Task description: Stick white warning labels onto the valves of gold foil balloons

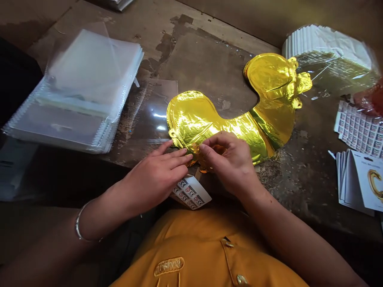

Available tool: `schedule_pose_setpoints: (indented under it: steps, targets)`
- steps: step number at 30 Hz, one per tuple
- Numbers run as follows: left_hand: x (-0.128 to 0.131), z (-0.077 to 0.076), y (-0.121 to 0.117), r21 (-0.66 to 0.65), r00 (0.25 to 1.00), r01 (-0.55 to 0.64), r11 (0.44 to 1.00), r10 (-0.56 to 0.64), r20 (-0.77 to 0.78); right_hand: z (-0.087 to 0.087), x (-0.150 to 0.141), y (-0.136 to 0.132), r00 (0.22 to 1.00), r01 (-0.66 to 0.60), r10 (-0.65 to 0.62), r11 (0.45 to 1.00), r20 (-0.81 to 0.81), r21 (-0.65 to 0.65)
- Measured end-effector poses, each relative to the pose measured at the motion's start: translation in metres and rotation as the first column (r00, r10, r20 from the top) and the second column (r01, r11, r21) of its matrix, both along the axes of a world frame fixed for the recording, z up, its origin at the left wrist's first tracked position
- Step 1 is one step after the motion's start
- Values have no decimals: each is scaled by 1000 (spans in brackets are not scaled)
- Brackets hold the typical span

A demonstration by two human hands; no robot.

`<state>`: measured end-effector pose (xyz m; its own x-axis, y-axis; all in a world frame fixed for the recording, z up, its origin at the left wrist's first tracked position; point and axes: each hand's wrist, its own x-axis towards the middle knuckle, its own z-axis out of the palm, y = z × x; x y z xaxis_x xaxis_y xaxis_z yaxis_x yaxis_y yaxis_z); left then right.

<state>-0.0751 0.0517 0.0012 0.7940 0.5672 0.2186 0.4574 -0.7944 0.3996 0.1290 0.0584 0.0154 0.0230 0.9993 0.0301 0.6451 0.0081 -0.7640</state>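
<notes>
At far left, a stack of clear plastic sleeves point(89, 87) lies on the worn surface point(206, 67), with a loose clear sheet point(155, 111) beside it, partly under the gold foil balloon point(227, 119). The balloon lies flat on the surface, and both hands are at its near end. The left hand point(155, 175) rests there, its fingers point(179, 159) extended and together. The right hand point(230, 163) has its fingers point(209, 145) clamped on the crumpled foil. A label strip point(191, 192) sits just below the hands. At far right are wrapped white cards point(326, 52), a printed label sheet point(359, 129) and balloon header cards point(356, 183).
</notes>
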Motion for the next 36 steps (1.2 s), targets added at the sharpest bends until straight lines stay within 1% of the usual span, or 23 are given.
schedule_pose_setpoints:
  steps: [3,7,15,23,30,36]
  targets:
    - [1,0,0,3,1000,-6,1000,6,-1,-5,-3,-3,1000,-15,16,999,5,-31]
    - [1,-1,0,-2,1000,-6,1000,6,10,-9,-5,-3,1000,5,-4,999,12,-53]
    - [1,-3,-1,-5,1000,-10,1000,10,22,-12,-3,-1,1000,22,-22,999,-6,-45]
    - [1,-2,0,2,999,-7,1000,7,36,-10,-5,-1,1000,4,-3,999,16,-50]
    - [2,-1,0,3,1000,3,1000,-3,30,-11,-6,-1,997,-6,10,999,78,-46]
    - [2,-2,0,-2,1000,2,1000,-2,23,-11,-8,-2,982,-1,5,1000,191,-24]
